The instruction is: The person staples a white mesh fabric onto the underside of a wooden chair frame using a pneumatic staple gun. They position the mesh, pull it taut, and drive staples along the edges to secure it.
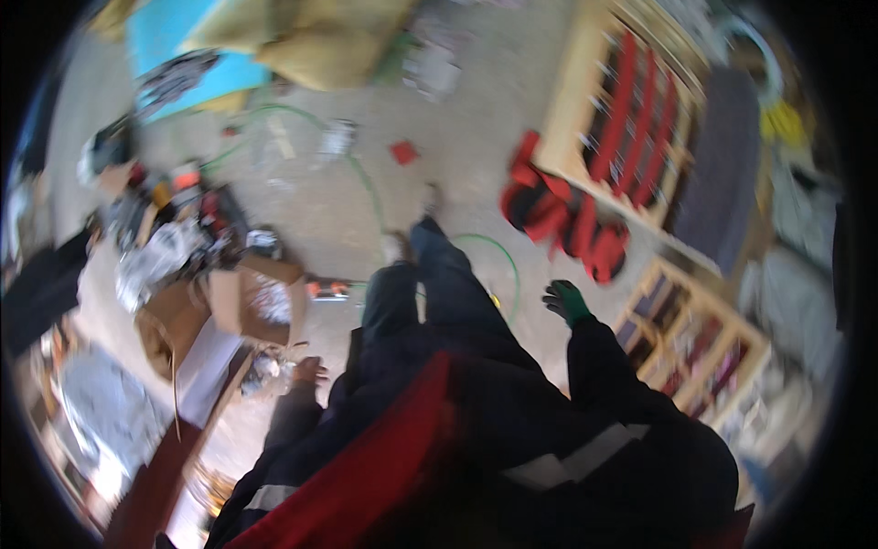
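My left hand [311, 371] is bare and hangs low beside my left leg, near a crumpled clear plastic bag [265, 371] and an open cardboard box [259, 302]. Its fingers look loosely apart, and I see nothing in them. A dark green glove covers my right hand [567, 302], held out from my right side with the fingers spread and holding nothing. Just beyond it lies a heap of red and black strap-like material [567, 220]. To its right stands a wooden frame [700, 343] with dark and red pieces in its openings. The picture is blurred by motion.
A larger wooden frame with red bands [631, 119] stands at the far right beside a dark grey padded piece [722, 169]. A green hose [366, 178] winds over the concrete floor. Cluttered tools and bags [174, 229] lie left; blue and tan sheets [219, 55] lie far left.
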{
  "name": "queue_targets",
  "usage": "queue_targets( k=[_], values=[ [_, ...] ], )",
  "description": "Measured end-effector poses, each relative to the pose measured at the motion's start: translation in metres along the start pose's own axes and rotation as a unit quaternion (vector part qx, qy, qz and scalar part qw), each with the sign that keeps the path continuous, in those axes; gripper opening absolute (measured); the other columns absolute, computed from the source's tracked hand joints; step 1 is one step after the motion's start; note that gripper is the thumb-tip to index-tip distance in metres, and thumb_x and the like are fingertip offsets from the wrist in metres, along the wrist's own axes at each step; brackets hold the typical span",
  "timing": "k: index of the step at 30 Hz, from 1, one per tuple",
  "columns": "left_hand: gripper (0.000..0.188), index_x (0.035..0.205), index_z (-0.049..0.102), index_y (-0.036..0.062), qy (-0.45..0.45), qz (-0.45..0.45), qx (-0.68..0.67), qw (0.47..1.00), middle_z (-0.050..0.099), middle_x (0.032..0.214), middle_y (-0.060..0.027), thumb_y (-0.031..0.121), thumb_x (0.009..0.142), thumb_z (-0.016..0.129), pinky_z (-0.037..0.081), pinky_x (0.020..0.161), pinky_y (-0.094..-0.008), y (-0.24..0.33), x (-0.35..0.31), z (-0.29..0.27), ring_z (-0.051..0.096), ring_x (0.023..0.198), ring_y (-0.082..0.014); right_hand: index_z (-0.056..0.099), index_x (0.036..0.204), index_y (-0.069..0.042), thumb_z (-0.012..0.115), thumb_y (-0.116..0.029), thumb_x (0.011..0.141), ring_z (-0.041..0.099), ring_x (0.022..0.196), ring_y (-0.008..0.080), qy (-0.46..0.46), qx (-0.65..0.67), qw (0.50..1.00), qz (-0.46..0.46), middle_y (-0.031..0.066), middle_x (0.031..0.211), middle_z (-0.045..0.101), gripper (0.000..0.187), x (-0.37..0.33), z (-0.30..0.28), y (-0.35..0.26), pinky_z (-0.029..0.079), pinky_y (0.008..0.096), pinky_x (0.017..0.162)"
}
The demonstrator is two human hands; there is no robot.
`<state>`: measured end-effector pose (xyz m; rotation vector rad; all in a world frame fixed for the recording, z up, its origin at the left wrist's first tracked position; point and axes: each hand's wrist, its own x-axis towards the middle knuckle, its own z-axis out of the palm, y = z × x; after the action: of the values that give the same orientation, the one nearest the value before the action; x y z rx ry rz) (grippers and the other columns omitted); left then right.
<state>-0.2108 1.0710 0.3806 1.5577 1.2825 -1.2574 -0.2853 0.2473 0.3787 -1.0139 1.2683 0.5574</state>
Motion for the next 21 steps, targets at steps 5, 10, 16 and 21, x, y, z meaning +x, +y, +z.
queue_targets(
  k=[5,10,16,21],
  values=[
    [0.028,0.114,0.068,0.004,0.017,0.216,0.206,0.954,0.074,0.091,-0.0104,0.028,0.101,0.06,0.052,0.05,-0.033,0.115,0.063,0.008,0.072,0.069,-0.0226,0.064,0.121,-0.012,0.069,-0.033,0.099,0.073,0.088,0.0229,0.099,0.002,0.994,0.052,0.0042,0.108,0.07,0.031,-0.061,-0.022,0.107,0.054,0.0395,0.079],
    [0.032,0.116,0.069,0.0015,-0.022,0.355,0.27,0.895,0.074,0.097,-0.0121,0.03,0.103,0.062,0.059,0.061,-0.0323,0.221,0.087,0.088,0.073,0.077,-0.0189,0.065,0.121,-0.012,0.068,-0.032,0.1,0.071,0.088,0.0173,0.123,0.017,0.992,0.031,0.0011,0.105,0.07,0.03,-0.056,-0.034,0.125,0.054,0.0351,0.075],
    [0.031,0.117,0.069,0.0016,-0.061,0.442,0.377,0.811,0.074,0.1,-0.0112,0.029,0.105,0.062,0.06,0.067,-0.0316,0.326,0.062,0.274,0.073,0.081,-0.018,0.063,0.128,-0.009,0.062,-0.035,0.105,0.071,0.094,0.017,0.066,-0.006,0.994,-0.084,0.0019,0.111,0.071,0.035,0.051,-0.099,0.126,0.054,0.033,0.08],
    [0.026,0.115,0.07,0.0012,-0.15,0.469,0.429,0.758,0.074,0.106,-0.009,0.024,0.104,0.062,0.057,0.071,-0.0334,0.323,0.077,0.473,0.071,0.086,-0.0184,0.062,0.131,-0.005,0.058,-0.039,0.107,0.069,0.094,0.021,0.141,-0.589,0.692,-0.392,0.0015,0.11,0.069,0.042,0.236,-0.142,0.148,0.054,0.0359,0.081]
  ],
)
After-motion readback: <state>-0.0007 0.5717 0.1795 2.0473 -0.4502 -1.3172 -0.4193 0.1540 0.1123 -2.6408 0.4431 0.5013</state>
